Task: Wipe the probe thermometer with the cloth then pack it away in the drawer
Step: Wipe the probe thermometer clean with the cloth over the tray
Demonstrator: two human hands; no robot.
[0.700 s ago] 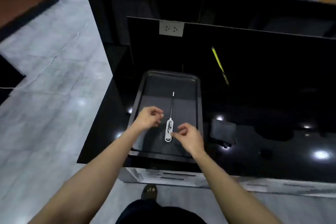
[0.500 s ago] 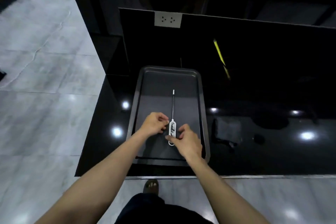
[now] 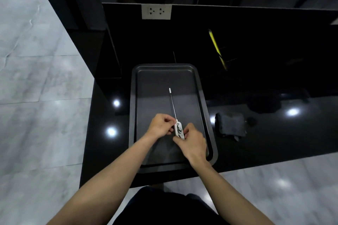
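Head view, looking steeply down at a glossy black counter (image 3: 274,144) with a dark baking tray (image 3: 214,150) sitting near its front edge, toward the left corner. Lying along the middle of the tray, handle toward the front edge and thin stem pointing to the back edge: the probe thermometer (image 3: 178,129), white handle with black lettering too small to read. Left hand (image 3: 161,126) curling in from the left, fingertips pinching the top of the handle where the stem begins. Right hand (image 3: 192,144) closing from the right and front, thumb and fingers pressing the lower end of the handle and covering its very tip. Both hands gripping the thermometer narrowly; hard telling whether resting on the tray floor or raised just off it. Stem ending in a pale tip (image 3: 170,89), well short of the tray's back rim.

Sitting just beside the tray's right rim on the counter: a folded dark cloth (image 3: 230,126), edges blending into the black surface. Beyond the cloth, a dark round shape (image 3: 263,104) barely separating from the reflections; identity unclear. Showing on the back panel: a white double socket (image 3: 156,12), and a yellow streak (image 3: 215,45), object or reflection impossible to tell. Forearms running out of the bottom edge. Drawer not showing anywhere.
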